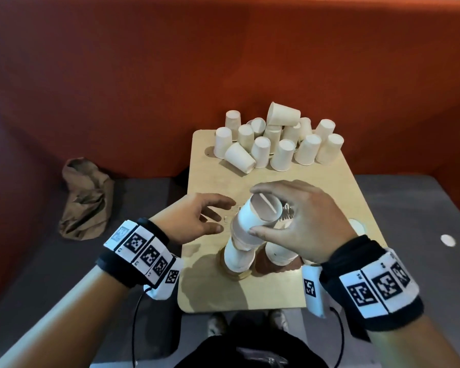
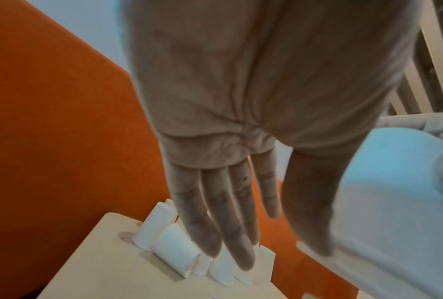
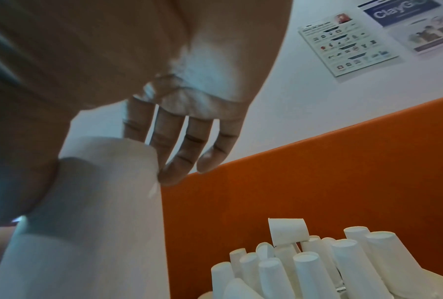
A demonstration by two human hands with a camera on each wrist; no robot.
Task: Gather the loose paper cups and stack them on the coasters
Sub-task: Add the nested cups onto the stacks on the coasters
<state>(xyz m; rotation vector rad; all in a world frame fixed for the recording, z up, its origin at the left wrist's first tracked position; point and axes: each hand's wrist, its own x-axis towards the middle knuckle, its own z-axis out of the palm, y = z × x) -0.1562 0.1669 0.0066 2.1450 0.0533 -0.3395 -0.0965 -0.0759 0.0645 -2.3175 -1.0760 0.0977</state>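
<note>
A leaning stack of cups (image 1: 243, 243) is gripped at its top by the right hand (image 1: 298, 221); loose cups (image 1: 276, 140) lie toward twelve o'clock. The left hand (image 1: 197, 217), open, is held at nine o'clock.

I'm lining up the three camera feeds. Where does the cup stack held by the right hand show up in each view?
Head: the cup stack stands at centre, leaning, with the right hand gripping its top.
Left wrist: at the right edge, beyond the open left hand.
Right wrist: lower left, large and close.
Shared landmark: the cluster of loose cups before the orange backrest.
</note>
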